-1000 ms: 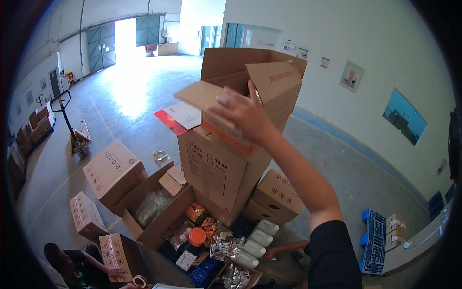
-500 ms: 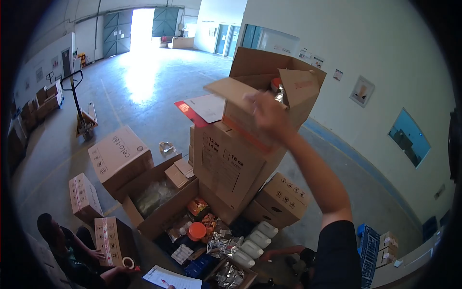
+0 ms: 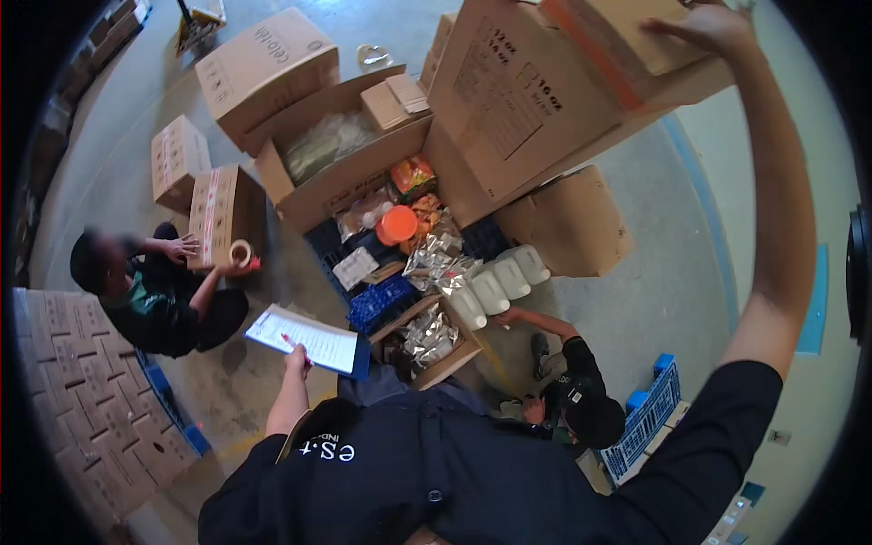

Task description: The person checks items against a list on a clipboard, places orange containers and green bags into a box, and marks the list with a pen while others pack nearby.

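My left hand (image 3: 298, 361) is closed on the lower edge of a blue clipboard (image 3: 361, 363) carrying a written sheet (image 3: 313, 341). A red pen (image 3: 289, 340) lies at its fingers, over the paper. High at the right, my right hand (image 3: 713, 32) reaches across the upper cardboard box (image 3: 627, 54), its thumb stretched out over the tan cardboard. Part of this hand is cut off by the view's edge. Beneath that box stands a large carton (image 3: 509, 109) printed with cup sizes. An orange-lidded tub (image 3: 397, 225), silver foil packs (image 3: 434, 263) and several white jugs (image 3: 490, 291) sit below.
A co-worker (image 3: 145, 282) crouches left beside a taped carton (image 3: 216, 218), tape roll (image 3: 240, 252) in hand. Another person (image 3: 581, 391) crouches right, reaching toward the jugs. An open carton (image 3: 427, 341) of foil packs stands close before me. Stacked cartons (image 3: 82, 391) fill the lower left.
My view has tipped downward, bringing my torso and the clipboard fully into sight. My right hand stays by the upper box, whose opening and contents have left the view.
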A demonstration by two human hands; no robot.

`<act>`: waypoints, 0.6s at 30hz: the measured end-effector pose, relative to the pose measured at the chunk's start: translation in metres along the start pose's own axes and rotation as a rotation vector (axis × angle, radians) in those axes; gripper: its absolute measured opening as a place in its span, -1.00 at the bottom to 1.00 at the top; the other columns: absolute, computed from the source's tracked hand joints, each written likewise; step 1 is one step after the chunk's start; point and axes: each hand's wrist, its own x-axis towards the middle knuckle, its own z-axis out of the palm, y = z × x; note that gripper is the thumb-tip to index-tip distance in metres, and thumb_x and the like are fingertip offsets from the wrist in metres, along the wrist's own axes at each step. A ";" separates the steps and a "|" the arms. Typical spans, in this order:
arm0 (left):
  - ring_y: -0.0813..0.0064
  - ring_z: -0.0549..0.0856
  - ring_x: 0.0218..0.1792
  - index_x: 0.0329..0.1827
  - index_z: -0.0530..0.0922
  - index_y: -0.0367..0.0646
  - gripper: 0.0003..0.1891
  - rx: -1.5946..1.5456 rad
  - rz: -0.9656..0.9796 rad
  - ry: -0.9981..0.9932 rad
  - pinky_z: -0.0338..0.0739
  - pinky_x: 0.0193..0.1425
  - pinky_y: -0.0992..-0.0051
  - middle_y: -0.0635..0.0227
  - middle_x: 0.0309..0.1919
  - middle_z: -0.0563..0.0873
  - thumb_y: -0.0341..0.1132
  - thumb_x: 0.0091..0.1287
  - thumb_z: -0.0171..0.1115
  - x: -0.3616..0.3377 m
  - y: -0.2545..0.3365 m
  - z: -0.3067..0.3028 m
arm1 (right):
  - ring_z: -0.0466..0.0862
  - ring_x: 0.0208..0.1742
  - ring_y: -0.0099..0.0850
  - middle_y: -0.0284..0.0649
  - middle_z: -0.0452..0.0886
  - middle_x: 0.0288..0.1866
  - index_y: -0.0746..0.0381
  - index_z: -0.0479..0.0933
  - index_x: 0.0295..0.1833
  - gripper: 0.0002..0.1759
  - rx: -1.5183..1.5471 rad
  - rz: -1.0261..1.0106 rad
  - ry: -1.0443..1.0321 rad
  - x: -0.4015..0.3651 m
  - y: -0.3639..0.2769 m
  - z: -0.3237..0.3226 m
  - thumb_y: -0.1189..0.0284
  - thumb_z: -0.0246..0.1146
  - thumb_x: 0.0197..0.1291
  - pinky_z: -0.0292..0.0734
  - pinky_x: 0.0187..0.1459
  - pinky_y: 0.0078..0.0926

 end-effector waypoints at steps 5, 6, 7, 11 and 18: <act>0.46 0.54 -0.61 -0.32 0.48 -0.24 -0.80 0.041 0.076 -0.015 0.47 -0.62 0.43 0.32 -0.57 0.53 -0.29 0.08 0.10 0.004 0.003 -0.001 | 0.17 0.26 -0.28 -0.06 0.10 0.23 0.22 0.11 0.23 -0.13 0.063 -0.070 0.081 -0.024 0.002 -0.011 -0.22 0.00 -0.01 0.12 0.21 -0.25; 0.46 0.53 -0.62 -0.29 0.47 -0.22 -0.80 0.022 0.071 -0.013 0.44 -0.64 0.43 0.33 -0.58 0.52 -0.28 0.09 0.09 0.012 -0.003 -0.001 | 0.26 0.14 -0.31 -0.10 0.21 0.08 0.20 0.21 0.11 -0.14 0.068 -0.033 0.077 -0.021 0.004 -0.006 -0.29 -0.02 -0.10 0.18 0.13 -0.30; 0.47 0.51 -0.64 -0.27 0.47 -0.20 -0.80 -0.002 0.081 -0.024 0.41 -0.67 0.43 0.35 -0.59 0.51 -0.27 0.11 0.08 0.020 -0.001 0.004 | 0.35 0.02 -0.35 -0.15 0.31 -0.07 0.19 0.32 0.00 -0.13 0.070 0.019 0.084 -0.016 0.010 -0.003 -0.36 -0.05 -0.18 0.24 0.04 -0.35; 0.55 0.36 -0.70 -0.36 0.44 -0.11 -0.83 -0.072 0.209 -0.300 0.24 -0.68 0.51 0.41 -0.67 0.40 -0.24 0.27 -0.04 -0.005 -0.005 0.008 | 0.58 -0.37 -0.45 -0.26 0.59 -0.54 0.19 0.62 -0.40 -0.06 0.076 0.167 0.381 0.027 0.080 0.024 -0.52 -0.02 -0.40 0.41 -0.22 -0.49; 0.55 0.33 -0.74 -0.50 0.38 -0.09 -0.79 0.077 0.471 -0.370 0.23 -0.70 0.51 0.43 -0.72 0.36 -0.22 0.27 -0.06 -0.009 0.136 0.119 | 0.54 -0.39 -0.46 -0.23 0.57 -0.51 0.22 0.59 -0.38 -0.40 0.594 0.161 0.371 0.013 0.139 -0.004 -0.17 0.16 -0.07 0.39 -0.22 -0.57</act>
